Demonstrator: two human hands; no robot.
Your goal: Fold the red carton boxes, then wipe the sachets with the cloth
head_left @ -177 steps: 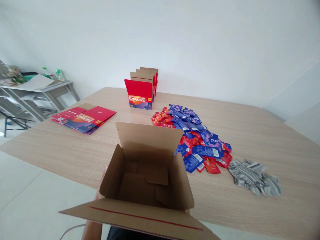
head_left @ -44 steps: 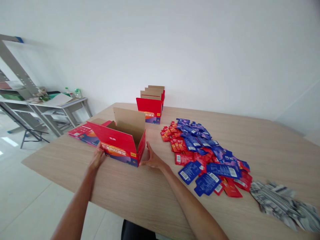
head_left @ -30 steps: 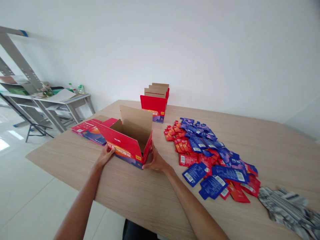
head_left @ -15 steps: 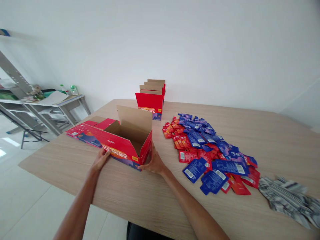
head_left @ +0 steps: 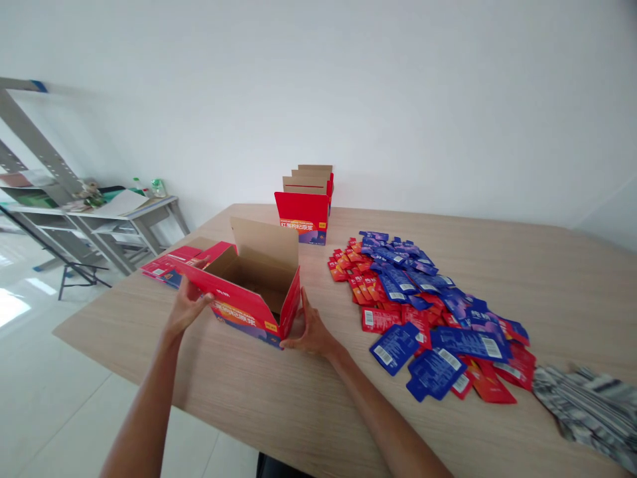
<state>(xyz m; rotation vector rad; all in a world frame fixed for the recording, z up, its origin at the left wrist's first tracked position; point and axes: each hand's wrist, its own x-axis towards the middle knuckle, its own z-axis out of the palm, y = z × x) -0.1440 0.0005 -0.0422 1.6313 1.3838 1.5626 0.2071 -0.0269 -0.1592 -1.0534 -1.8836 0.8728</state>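
Note:
An open red and blue cardboard box (head_left: pixel 243 309) rests on the table in front of me, its brown lid flap raised at the back. Inside, the part I can see is bare brown card. My left hand (head_left: pixel 188 305) grips the box's left end, thumb on the printed front, the other fingers partly hidden behind the red card. At the opposite end, my right hand (head_left: pixel 312 328) holds the lower right corner, with its thumb at the front edge and fingers along the side. Flat red and blue cartons (head_left: pixel 172 262) lie just beyond the left hand.
Several open boxes (head_left: pixel 302 216) stand in a row near the wall. Red and blue sachets (head_left: pixel 423 305) lie heaped right of my right hand. A striped cloth (head_left: pixel 587 405) lies at the far right. Grey desks (head_left: pixel 134 222) stand beyond the table's (head_left: pixel 249 398) left edge.
My left hand has moved up from the box's lower front edge to its upper left end. The right hand stays at the right corner. The view has shifted slightly.

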